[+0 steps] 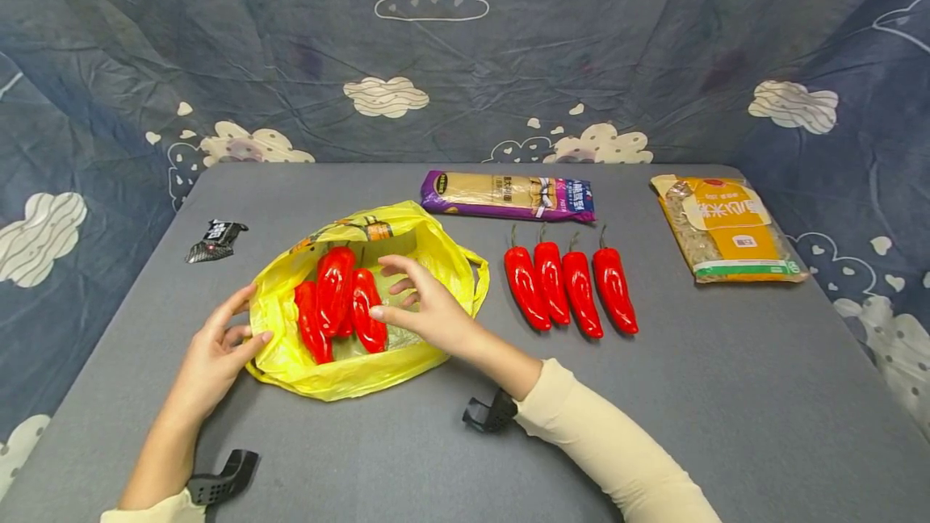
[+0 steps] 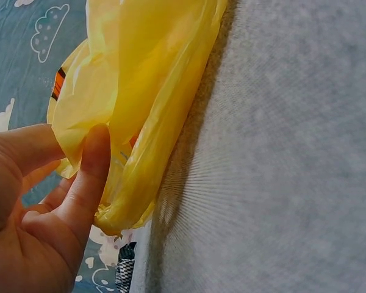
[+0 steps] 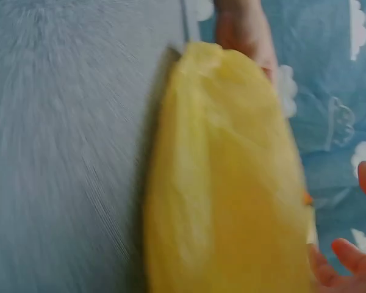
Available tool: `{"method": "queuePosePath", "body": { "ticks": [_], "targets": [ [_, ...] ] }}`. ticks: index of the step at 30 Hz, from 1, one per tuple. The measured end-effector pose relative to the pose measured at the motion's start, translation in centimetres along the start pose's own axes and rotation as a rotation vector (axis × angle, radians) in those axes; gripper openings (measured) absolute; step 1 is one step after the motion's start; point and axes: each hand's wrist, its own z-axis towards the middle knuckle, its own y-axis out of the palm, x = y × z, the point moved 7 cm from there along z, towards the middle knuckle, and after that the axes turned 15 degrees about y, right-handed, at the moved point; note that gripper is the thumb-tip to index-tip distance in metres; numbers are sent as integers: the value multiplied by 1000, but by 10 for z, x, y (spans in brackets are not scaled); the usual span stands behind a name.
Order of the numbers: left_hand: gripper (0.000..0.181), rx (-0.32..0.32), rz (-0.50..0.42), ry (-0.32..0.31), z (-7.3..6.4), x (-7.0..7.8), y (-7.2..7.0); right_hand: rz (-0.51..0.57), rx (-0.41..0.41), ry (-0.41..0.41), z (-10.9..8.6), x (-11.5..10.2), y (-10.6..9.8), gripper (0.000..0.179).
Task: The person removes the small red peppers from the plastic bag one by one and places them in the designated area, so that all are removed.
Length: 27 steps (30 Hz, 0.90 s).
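A yellow plastic bag [image 1: 341, 382] lies with its mouth spread, and several glossy red chili peppers [image 1: 336, 289] are inside it. My left hand [image 1: 218, 349] pinches the bag's left rim between thumb and fingers; the left wrist view shows the thumb [image 2: 96, 152] on the film. Over the bag's opening hovers my right hand [image 1: 429, 309], fingers spread and loosely bent, holding nothing. Its thumb is close to the rightmost pepper in the bag; whether they touch I cannot tell. To the right, several more red chili peppers [image 1: 574, 289] with green stems lie in a row on the table.
A purple pack of noodles [image 1: 508, 195] lies behind the row of peppers. At the right is an orange-labelled bag of grain [image 1: 730, 228]. A small black crumpled packet [image 1: 216, 240] sits at the left on the grey table [image 1: 407, 458]. Cloud-patterned cloth [image 1: 552, 47] hangs around.
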Motion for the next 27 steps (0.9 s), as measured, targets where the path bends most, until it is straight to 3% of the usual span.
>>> {"method": "queuePosePath", "body": {
  "ticks": [5,14,21,27],
  "targets": [
    [68,9,-17,1,0,0,0,-44,-19,80,16,14,26,61],
    [67,2,1,3,-1,0,0,-111,48,210,38,21,42,70],
    [67,-5,15,-2,0,1,-2,-235,89,252,48,17,52,85],
    [67,-1,1,4,0,1,-1,-337,94,254,47,14,56,85]
  ]
}}
